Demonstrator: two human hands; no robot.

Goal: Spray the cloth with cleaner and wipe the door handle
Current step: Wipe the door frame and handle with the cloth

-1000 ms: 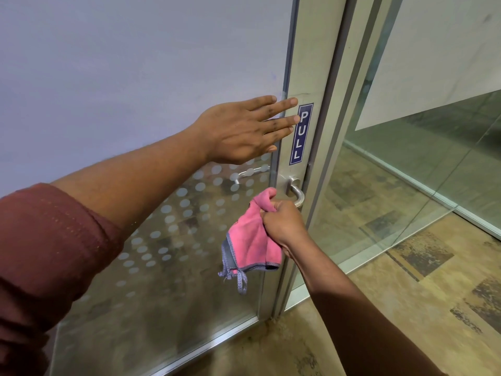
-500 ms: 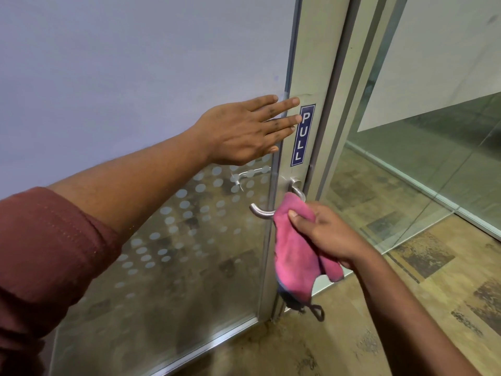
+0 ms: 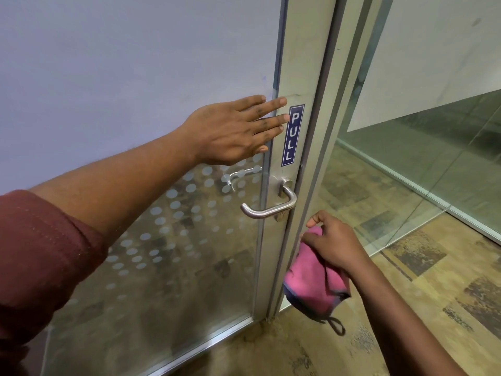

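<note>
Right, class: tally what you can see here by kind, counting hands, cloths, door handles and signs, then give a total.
Hands: 2, the left hand and the right hand
Cloths: 1, the pink cloth
Door handles: 1, the metal door handle
Signs: 1, the PULL sign
Total: 5

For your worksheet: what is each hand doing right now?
Left hand: open, flat against the door.
Right hand: closed, holding the pink cloth.

white "pull" on a blue vertical sticker [image 3: 292, 135] on the door frame [image 3: 303, 63]
</note>
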